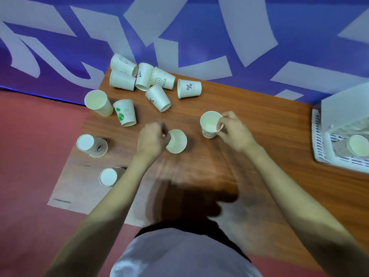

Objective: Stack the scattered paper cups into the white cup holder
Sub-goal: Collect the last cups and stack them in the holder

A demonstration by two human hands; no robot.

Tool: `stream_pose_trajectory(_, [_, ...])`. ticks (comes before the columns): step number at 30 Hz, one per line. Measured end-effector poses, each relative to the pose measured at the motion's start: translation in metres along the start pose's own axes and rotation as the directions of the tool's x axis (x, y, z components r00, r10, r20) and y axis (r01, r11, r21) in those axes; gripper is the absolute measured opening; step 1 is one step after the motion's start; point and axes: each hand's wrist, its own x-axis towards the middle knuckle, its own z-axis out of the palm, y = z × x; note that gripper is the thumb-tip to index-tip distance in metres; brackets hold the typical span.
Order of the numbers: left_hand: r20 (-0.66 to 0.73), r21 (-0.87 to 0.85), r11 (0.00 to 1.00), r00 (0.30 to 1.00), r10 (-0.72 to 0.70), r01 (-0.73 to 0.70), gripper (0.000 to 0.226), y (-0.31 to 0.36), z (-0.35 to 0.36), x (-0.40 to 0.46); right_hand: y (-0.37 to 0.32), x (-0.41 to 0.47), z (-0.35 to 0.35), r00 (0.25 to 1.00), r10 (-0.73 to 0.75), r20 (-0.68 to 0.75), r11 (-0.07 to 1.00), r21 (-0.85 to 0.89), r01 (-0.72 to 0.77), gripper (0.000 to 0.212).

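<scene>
Both hands work over the brown wooden table (pixel 249 166). Right hand (pixel 233 130) pinches the rim of an upright white paper cup with a faint face print (pixel 210 124), thumb inside and fingers outside. Left hand (pixel 153 139) is closed on the edge of a plain white paper cup (pixel 176 141), also mouth up, just left of the printed one. Beyond these two cups, at the table's far edge, lies a scattered heap of tipped white paper cups (pixel 147 80), one marked with a percent sign (pixel 188 88). Left of the held pair, a green-printed cup (pixel 125 115) stands upside down. Well right of them, at the table's edge, sits the white slotted plastic cup holder (pixel 321 144) with a cup (pixel 357 145) inside.
</scene>
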Motion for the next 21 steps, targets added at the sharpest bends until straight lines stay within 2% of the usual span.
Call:
stream_pose_trajectory(6, [0.002, -0.165, 0.985, 0.998, 0.055, -0.054, 0.003, 0.073, 0.037, -0.040, 0.060, -0.112, -0.020, 0.958, 0.140, -0.250, 0.973, 0.215, -0.086, 0.014])
stream_pose_trajectory(13, [0.033, -0.227, 0.958, 0.982, 0.186, -0.173, 0.009, 0.173, 0.090, -0.068, 0.132, -0.196, -0.049, 0.879, 0.266, -0.395, 0.953, 0.245, -0.178, 0.014])
stream_pose_trajectory(16, [0.011, -0.239, 0.938, 0.965, 0.260, -0.250, 0.011, 0.215, 0.112, -0.078, 0.161, -0.222, -0.064, 0.786, 0.317, -0.531, 0.945, 0.245, -0.216, 0.013])
stream_pose_trajectory(21, [0.011, -0.216, 0.911, 0.932, 0.363, -0.352, 0.014, 0.272, 0.140, -0.081, 0.215, -0.245, -0.097, 0.559, 0.438, -0.704, 0.899, 0.321, -0.299, 0.020])
